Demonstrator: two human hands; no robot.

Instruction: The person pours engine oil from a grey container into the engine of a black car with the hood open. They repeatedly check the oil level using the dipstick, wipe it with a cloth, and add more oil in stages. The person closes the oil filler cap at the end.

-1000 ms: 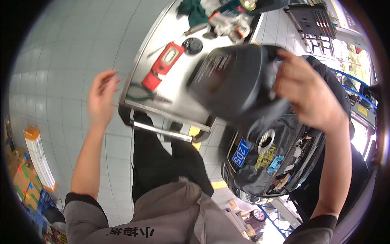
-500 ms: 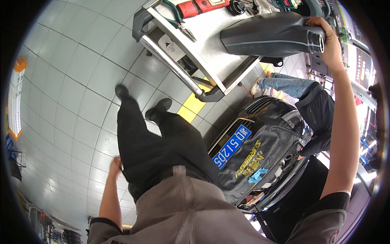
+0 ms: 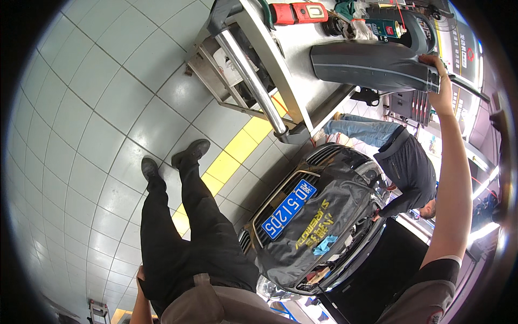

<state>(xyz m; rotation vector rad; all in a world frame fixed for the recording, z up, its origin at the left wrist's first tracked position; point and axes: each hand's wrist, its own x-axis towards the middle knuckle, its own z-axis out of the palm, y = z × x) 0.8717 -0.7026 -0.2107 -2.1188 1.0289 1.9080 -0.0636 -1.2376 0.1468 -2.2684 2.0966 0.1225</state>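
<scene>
My right hand is closed around the neck end of a large grey plastic jug, a lighter strip running along its side. The jug's threaded mouth shows no cap. Its body spans the metal top of a trolley; whether it rests there I cannot tell. Beside my thigh, at the lower left, hangs my left hand, mostly hidden by the black trouser leg, its fingers out of sight.
On the trolley lie a red device, a round black cap and a green can. A car with its bonnet up wears a black cover with a blue cloth on it. Another person leans over it.
My view has shifted, and my feet stand differently, nearer the yellow floor strip. The jug stays in my right hand. My left hand now sits lower, mostly behind the trouser leg.
</scene>
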